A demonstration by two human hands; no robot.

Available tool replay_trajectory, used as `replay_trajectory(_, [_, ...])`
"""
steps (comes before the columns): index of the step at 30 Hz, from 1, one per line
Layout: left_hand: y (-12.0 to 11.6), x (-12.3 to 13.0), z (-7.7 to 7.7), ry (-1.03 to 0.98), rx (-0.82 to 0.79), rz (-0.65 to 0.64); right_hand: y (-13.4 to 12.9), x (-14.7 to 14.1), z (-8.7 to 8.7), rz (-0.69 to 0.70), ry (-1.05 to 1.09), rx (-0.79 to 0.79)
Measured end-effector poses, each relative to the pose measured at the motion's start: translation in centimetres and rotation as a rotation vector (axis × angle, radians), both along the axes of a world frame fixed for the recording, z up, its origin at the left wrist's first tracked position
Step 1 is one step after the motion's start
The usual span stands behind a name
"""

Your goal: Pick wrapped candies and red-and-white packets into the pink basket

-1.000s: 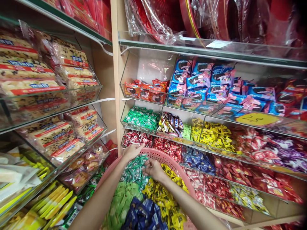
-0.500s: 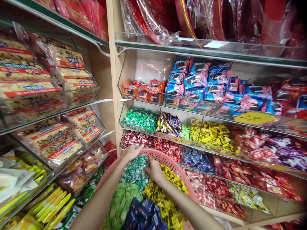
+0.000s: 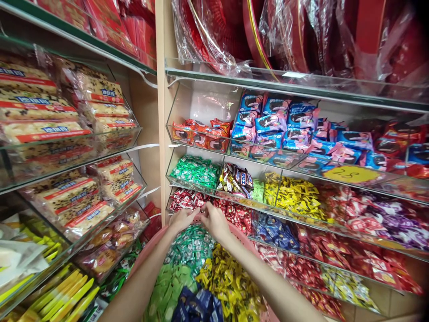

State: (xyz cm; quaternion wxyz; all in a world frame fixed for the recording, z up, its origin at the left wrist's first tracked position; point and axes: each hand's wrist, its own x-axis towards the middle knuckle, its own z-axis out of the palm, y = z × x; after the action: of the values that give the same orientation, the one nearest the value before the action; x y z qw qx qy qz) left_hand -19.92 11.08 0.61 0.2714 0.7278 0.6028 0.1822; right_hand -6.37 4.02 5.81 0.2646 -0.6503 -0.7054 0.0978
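A round pink plastic basket (image 3: 243, 237) stands low in front of me, with wrapped candies sorted by colour in it. Green candies (image 3: 192, 246) lie at the far side, pale green ones (image 3: 172, 286) at left, yellow ones (image 3: 231, 281) at right, dark blue ones (image 3: 197, 306) nearest me. Over the far rim, my left hand (image 3: 182, 220) has its fingers drawn together, pointing right. Close beside it, my right hand (image 3: 214, 220) is closed with curled fingers. Their fingertips nearly meet, and whatever they pinch is too small to make out. Just behind are red wrapped candies (image 3: 187, 200) in a shelf bin.
Glass-fronted shelves hold green candies (image 3: 195, 172), yellow candies (image 3: 298, 194) and blue-wrapped cakes (image 3: 271, 123), with a yellow price tag (image 3: 351, 173) on one edge. A wooden post (image 3: 161, 134) separates them from the left shelves of packaged pastries (image 3: 70, 197).
My right hand has moved up from the green candies to the far rim, beside my left hand. My left hand has shifted slightly lower in view. The view has tilted a little.
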Motion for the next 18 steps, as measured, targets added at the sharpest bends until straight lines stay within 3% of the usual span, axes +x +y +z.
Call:
replay_trajectory(4, [0.2, 0.0, -0.1, 0.015, 0.02, 0.026, 3.9, -1.2, 5.9, 0.046, -0.215, 0.164])
replay_trajectory(7, [0.2, 0.1, -0.3, 0.012, 0.032, 0.035, 7.3, -1.9, 8.3, -0.037, -0.428, 0.166])
replay_trajectory(12, [0.1, 0.4, 0.0, 0.019, 0.082, 0.025, 11.6, -2.2, 8.4, -0.147, -0.545, -0.014])
replay_trajectory(18, [0.0, 0.6, 0.9, 0.049, 0.093, 0.03, 13.2, -1.7, 7.8, -0.206, -0.509, -0.07])
